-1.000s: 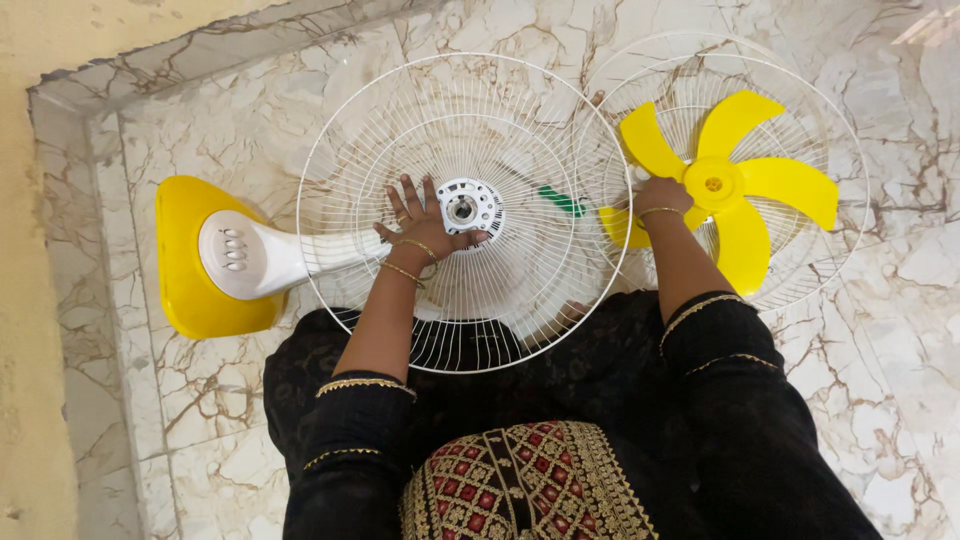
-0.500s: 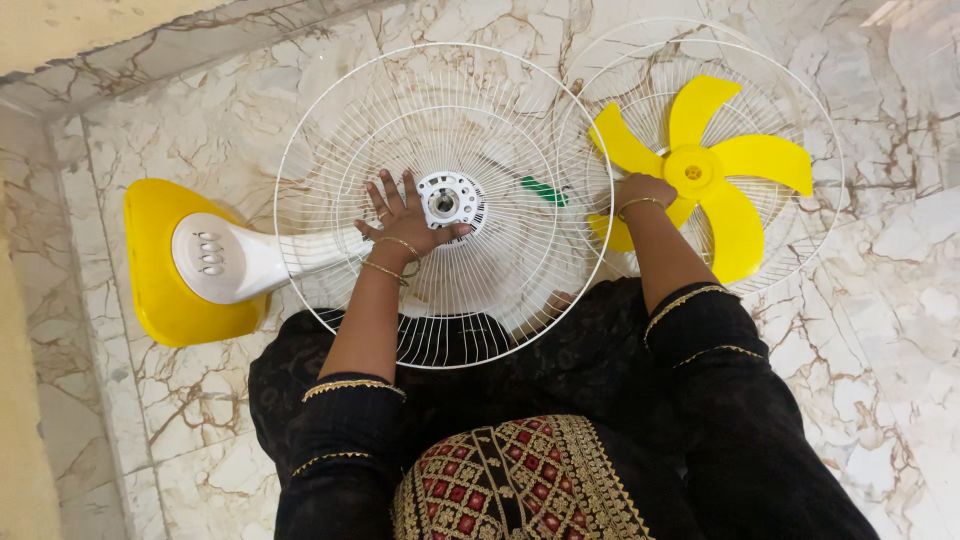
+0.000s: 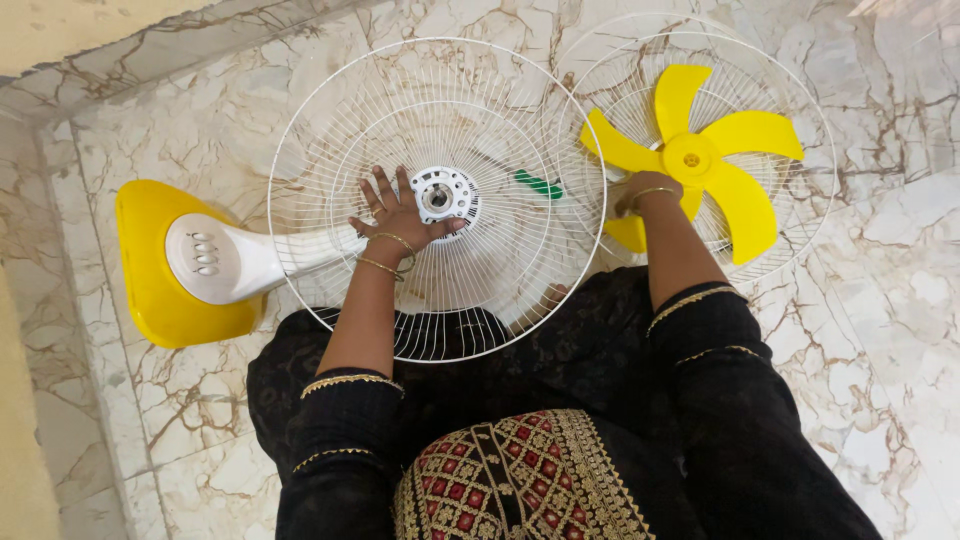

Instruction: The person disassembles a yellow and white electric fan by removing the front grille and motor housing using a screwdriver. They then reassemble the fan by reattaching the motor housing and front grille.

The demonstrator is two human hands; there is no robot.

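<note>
A white rear fan grille lies flat on the marble floor, still joined to the fan's body. My left hand rests on it with fingers spread, just left of the round white motor hub. To the right, a yellow fan blade with several lobes sits on a second white grille. My right hand is curled on the blade's lower-left lobe; its fingers are mostly hidden. A small green piece lies under the wires between the hub and the blade.
The fan's white neck with buttons and its yellow base lie to the left. A raised marble ledge runs along the top and left sides. My black clothed lap fills the bottom.
The view has shifted a little; both hands stay where they were, the left on the grille by the hub and the right at the yellow blade.
</note>
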